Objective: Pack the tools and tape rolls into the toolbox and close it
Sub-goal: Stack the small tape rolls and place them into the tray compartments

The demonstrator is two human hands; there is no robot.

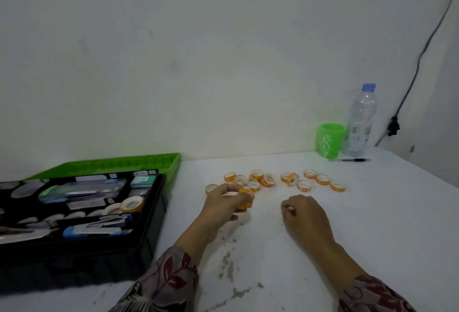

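A white table (372, 224) seen from above, with a person's two hands at its middle. The left hand (227, 203) is curled around a small clutch of orange tape rolls, the held rolls (246, 198), pinched between fingertips and thumb just above the tabletop. The right hand (306, 214) rests knuckles-up beside it, fingers tucked under; whether it grips anything cannot be told. The open toolbox (154, 212) sits to the left of both hands - black tray, green lid (111, 162) laid back toward the wall - already holding tools and a larger roll (133, 203). The left hand is the nearer one, so its load probably travels leftward across bare table and over the tray's right wall. More loose rolls (268, 180) lie just beyond the hands in a scattered band running left to right - its far right end sits closer to the right hand. Packing looks well short of finished, and the lid is not yet closed.
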